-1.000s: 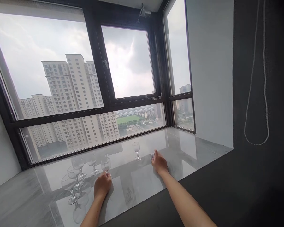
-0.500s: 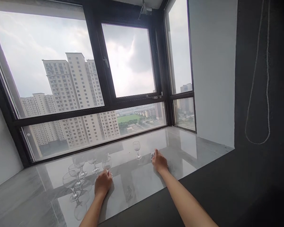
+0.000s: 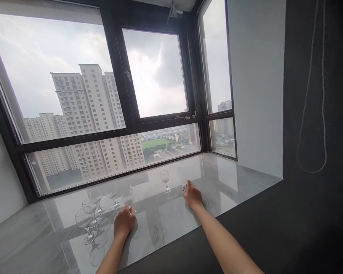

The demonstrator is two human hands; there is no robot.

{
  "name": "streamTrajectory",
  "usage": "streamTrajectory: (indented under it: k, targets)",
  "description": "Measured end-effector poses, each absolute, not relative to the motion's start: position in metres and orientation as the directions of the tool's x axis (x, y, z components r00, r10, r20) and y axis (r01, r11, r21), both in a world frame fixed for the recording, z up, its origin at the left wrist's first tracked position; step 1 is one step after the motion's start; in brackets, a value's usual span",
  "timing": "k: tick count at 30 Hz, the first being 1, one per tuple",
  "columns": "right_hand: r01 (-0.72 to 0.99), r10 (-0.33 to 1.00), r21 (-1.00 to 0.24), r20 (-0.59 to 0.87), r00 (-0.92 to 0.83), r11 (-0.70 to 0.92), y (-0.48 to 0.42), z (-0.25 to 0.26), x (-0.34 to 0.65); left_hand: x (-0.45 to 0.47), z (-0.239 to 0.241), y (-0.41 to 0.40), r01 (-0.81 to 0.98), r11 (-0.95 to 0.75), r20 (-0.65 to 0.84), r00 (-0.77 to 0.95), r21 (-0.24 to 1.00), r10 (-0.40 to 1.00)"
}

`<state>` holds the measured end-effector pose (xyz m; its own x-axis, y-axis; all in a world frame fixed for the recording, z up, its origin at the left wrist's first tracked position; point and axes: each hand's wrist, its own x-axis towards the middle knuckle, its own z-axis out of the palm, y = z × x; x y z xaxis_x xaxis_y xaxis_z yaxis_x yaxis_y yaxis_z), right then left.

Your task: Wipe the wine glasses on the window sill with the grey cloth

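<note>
My left hand (image 3: 124, 222) rests on the glossy marble sill (image 3: 240, 186), fingers curled round the foot and stem of a clear wine glass (image 3: 128, 198). My right hand (image 3: 192, 195) lies further right on the sill, fingers closed on a small whitish cloth (image 3: 184, 187). A single wine glass (image 3: 165, 180) stands just left of the right hand. Several more empty wine glasses (image 3: 93, 207) stand grouped to the left of my left hand.
A large dark-framed window (image 3: 117, 95) runs along the back of the sill. A white wall (image 3: 255, 87) closes the right end. A beaded cord (image 3: 313, 114) hangs on the dark wall at right. The sill's dark front edge (image 3: 246, 217) runs diagonally.
Both hands stay where they were; only the view has shifted slightly.
</note>
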<state>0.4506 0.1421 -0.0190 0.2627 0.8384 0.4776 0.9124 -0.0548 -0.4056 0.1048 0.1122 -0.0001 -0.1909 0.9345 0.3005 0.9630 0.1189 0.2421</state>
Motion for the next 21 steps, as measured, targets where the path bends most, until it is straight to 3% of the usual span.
streamTrajectory:
  k: [21]
  targets:
    - [0.913,0.838,-0.404,0.481,0.259,-0.05,0.1404,-0.0174,0.4501,0.105,-0.0005,0.1122,0.961,0.104,0.287,-0.179,0.257,0.941]
